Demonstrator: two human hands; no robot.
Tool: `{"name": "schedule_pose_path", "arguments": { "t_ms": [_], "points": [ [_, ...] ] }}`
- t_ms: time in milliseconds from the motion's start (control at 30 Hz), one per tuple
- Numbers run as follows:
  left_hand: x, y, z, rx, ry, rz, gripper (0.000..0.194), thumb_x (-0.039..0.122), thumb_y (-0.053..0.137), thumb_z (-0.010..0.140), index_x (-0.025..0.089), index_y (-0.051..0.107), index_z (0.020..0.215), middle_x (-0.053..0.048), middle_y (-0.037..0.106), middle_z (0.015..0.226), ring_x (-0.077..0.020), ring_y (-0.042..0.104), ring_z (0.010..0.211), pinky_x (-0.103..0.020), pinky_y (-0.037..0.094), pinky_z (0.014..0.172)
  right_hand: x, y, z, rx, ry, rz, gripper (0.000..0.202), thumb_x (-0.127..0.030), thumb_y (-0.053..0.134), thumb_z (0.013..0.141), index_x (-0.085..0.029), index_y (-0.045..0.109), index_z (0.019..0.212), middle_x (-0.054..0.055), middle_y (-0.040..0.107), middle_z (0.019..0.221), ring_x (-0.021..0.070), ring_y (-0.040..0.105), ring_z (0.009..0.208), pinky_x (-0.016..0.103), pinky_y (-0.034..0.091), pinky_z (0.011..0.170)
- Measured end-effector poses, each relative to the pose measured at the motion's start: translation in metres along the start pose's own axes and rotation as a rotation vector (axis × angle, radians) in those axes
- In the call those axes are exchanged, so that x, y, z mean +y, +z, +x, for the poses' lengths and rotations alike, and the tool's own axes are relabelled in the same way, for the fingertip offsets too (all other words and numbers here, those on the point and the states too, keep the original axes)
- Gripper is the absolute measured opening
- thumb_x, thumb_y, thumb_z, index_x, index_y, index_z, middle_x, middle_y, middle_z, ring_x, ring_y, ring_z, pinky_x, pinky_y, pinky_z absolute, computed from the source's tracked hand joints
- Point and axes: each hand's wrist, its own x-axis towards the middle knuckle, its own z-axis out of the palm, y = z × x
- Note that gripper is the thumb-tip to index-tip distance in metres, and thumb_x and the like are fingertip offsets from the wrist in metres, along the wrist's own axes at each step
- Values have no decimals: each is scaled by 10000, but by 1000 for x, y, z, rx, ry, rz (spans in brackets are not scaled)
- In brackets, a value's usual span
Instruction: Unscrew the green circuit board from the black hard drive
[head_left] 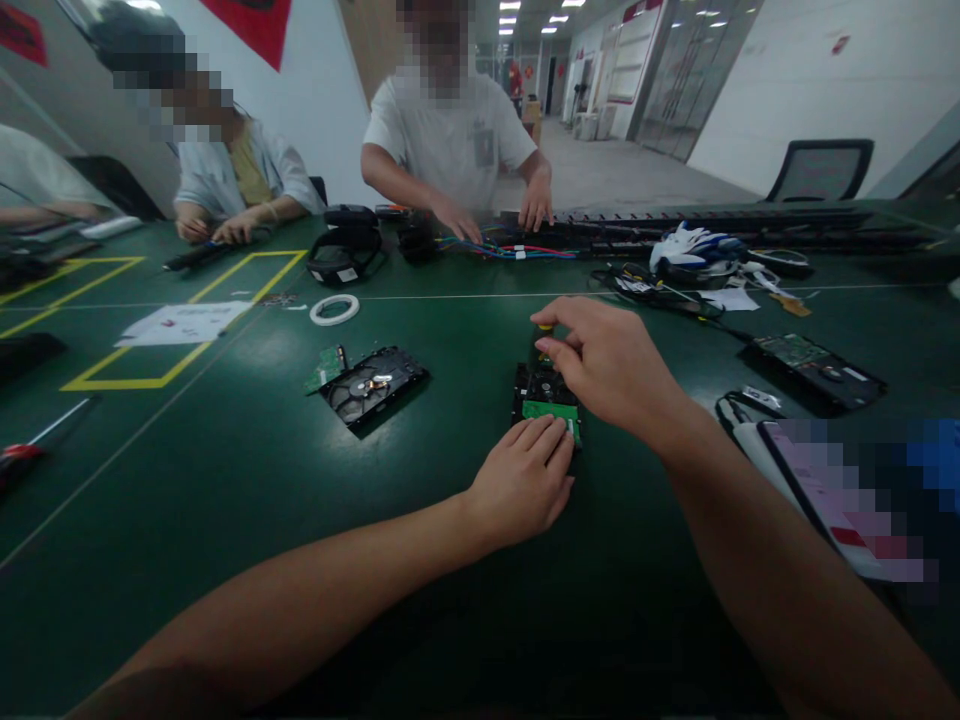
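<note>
A hard drive (551, 388) with a green circuit board (551, 410) lies on the green table straight ahead. Over its near end my left hand (525, 470) is closed, fingers bent across the board and steadying the drive. My right hand (600, 350) is above the far end, thumb and index finger pinching a small upright screwdriver (545, 328) with a yellow top. Its tip is hard to see against the dark drive. To the left lies another drive (375, 388), with a loose green circuit board (327, 370) beside it.
On the right are another hard drive (817, 372), a phone (832, 500) and gloves (694, 250). A white tape roll (334, 310), papers (184, 323) and a red-handled screwdriver (22, 455) lie left. Across the table, a person (454, 130) handles cables (517, 252); others sit at left.
</note>
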Motion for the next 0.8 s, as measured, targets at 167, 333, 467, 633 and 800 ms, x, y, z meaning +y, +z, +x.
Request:
{"name": "schedule_pose_path", "arguments": {
  "t_ms": [167, 333, 467, 633, 800],
  "points": [
    [0, -1, 0, 9, 4, 4, 528, 353, 484, 1034, 27, 549, 1445, -218, 564, 1497, -358, 527, 1400, -480, 418, 1201, -1, -1, 0, -1, 14, -20, 185, -165, 635, 912, -209, 691, 1083, 83, 753, 1106, 240, 669, 879, 379, 467, 838],
    [1, -3, 0, 3, 0, -11, 521, 352, 492, 1031, 47, 543, 1451, -217, 563, 1503, -352, 523, 1410, -486, 436, 1185, -1, -1, 0, 21, 25, -39, 126, -231, 696, 913, -214, 694, 1038, 79, 753, 1094, 235, 660, 865, 371, 465, 824],
    [0, -3, 0, 5, -1, -14, 521, 354, 492, 1032, 50, 541, 1452, -217, 560, 1507, -350, 529, 1407, -487, 433, 1187, -1, 0, 0, 30, 9, -37, 107, -265, 674, 949, -201, 708, 1028, 91, 760, 1088, 240, 672, 895, 378, 472, 863],
    [0, -1, 0, 8, -1, -11, 521, 355, 497, 1031, 39, 548, 1444, -217, 568, 1494, -353, 534, 1400, -479, 430, 1188, -4, -2, 0, 35, 15, -18, 120, -180, 635, 940, -199, 714, 1028, 88, 768, 1073, 248, 688, 915, 372, 477, 849],
    [1, -1, 0, 8, 1, 1, 524, 352, 494, 1029, 36, 549, 1443, -216, 561, 1503, -357, 525, 1404, -482, 426, 1192, -5, -1, -1, 36, 34, 21, 185, -152, 605, 933, -202, 687, 1091, 66, 770, 1030, 224, 682, 836, 349, 461, 775]
  ]
}}
